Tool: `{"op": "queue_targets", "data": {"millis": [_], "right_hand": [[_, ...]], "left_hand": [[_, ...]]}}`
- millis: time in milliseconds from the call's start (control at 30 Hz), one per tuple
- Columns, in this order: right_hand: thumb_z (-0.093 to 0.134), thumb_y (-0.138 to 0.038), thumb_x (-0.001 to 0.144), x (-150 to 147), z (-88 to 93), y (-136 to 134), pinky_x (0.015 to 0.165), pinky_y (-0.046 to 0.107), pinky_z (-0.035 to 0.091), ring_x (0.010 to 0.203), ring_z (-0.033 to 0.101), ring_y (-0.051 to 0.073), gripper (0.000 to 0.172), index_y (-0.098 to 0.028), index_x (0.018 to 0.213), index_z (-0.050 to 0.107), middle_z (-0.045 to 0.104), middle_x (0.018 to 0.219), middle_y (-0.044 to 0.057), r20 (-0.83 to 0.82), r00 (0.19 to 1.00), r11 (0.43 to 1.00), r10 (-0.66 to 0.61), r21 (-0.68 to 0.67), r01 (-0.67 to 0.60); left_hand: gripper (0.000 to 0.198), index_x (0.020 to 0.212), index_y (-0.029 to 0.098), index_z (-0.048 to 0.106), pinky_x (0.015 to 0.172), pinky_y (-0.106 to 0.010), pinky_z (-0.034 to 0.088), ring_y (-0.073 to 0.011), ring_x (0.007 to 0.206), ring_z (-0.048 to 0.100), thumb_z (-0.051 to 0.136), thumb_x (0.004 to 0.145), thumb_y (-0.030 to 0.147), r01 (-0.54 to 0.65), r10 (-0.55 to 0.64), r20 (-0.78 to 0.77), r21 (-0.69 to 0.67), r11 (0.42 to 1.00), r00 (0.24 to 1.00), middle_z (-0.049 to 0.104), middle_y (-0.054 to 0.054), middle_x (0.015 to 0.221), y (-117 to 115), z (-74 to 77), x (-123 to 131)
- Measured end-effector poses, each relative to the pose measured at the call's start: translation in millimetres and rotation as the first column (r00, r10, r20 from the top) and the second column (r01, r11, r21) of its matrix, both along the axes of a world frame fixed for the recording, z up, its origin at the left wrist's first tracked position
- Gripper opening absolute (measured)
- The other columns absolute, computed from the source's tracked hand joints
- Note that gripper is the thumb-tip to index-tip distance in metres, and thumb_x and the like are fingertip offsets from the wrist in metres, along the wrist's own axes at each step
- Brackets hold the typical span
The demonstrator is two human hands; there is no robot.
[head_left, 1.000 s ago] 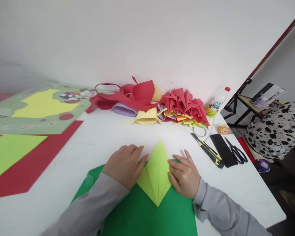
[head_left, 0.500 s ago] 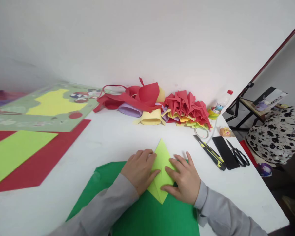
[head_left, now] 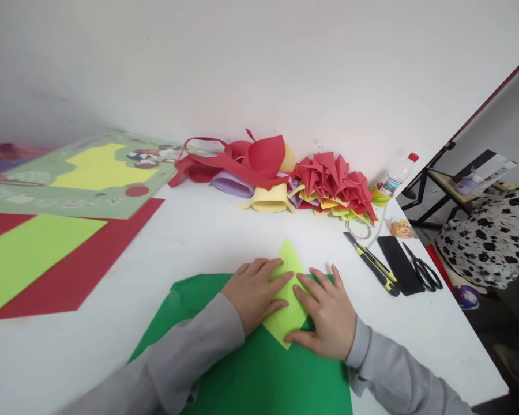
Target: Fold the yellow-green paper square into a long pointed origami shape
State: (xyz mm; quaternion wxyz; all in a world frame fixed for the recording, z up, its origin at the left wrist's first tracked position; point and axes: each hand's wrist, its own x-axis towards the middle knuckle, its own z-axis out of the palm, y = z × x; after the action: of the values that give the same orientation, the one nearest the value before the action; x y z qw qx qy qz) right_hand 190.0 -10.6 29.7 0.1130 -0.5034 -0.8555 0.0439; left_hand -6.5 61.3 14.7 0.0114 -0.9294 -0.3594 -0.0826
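A yellow-green paper point(head_left: 290, 314), folded into a long diamond, lies on a dark green sheet point(head_left: 268, 377). From the left, my left hand point(head_left: 256, 291) rests flat on it, fingers stretched across its middle. My right hand point(head_left: 327, 314) presses along the right edge with fingers spread, its thumb close to the lower point. The upper tip of the diamond shows above both hands. Neither hand is wrapped round anything.
Along the wall lie curled red paper point(head_left: 263, 161) and a pile of folded red paper shapes point(head_left: 328, 176). A bottle point(head_left: 393, 180), tape roll point(head_left: 360, 229), box cutter point(head_left: 372, 265), black case point(head_left: 400, 265) and scissors point(head_left: 424, 271) sit right. Coloured sheets point(head_left: 86, 276) lie left. Someone's floral clothing point(head_left: 493, 242) shows beyond the table.
My left hand has slid right across the diamond, its fingers now reaching the middle crease. My right hand stays at the right edge. The whole view has shifted slightly.
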Motion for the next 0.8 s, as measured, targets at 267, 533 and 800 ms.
{"op": "queue_targets", "data": {"millis": [267, 533, 800], "right_hand": [[0.059, -0.067, 0.076, 2, -1.6, 1, 0.108, 0.067, 0.007, 0.131, 0.035, 0.038, 0.074, -0.017, 0.13, 0.05, 0.049, 0.138, 0.015, -0.014, 1.0, 1.0, -0.006, -0.006, 0.006], [0.056, -0.065, 0.078, -10, -0.3, 1, 0.108, 0.066, 0.008, 0.129, 0.035, 0.038, 0.065, -0.016, 0.121, 0.054, 0.051, 0.135, 0.014, -0.017, 0.997, 0.996, -0.076, -0.043, 0.075], [0.054, -0.065, 0.08, -9, 0.7, -1, 0.108, 0.067, 0.004, 0.132, 0.031, 0.039, 0.067, -0.016, 0.125, 0.051, 0.048, 0.139, 0.013, -0.04, 0.997, 0.994, -0.06, -0.09, 0.056]], "left_hand": [[0.08, 0.137, 0.028, 0.046, 0.096, -0.048, 0.035, -0.0365, 0.119, 0.043, 0.065, 0.07, 0.066, 0.066, -0.066, -0.002, -0.065, 0.996, 0.998, 0.048, -0.015, 0.138, 3, -4.8, -9], [0.081, 0.135, 0.024, 0.049, 0.097, -0.05, 0.033, -0.0379, 0.122, 0.042, 0.07, 0.066, 0.061, 0.052, -0.054, -0.007, -0.128, 0.99, 0.999, 0.048, -0.018, 0.137, -1, 1.5, -6], [0.059, 0.126, 0.014, 0.055, 0.088, -0.044, 0.043, -0.0337, 0.106, 0.051, 0.064, 0.079, 0.047, -0.06, 0.071, 0.134, -0.084, 0.995, 0.988, 0.056, -0.018, 0.119, 10, -5.4, -9]]}}
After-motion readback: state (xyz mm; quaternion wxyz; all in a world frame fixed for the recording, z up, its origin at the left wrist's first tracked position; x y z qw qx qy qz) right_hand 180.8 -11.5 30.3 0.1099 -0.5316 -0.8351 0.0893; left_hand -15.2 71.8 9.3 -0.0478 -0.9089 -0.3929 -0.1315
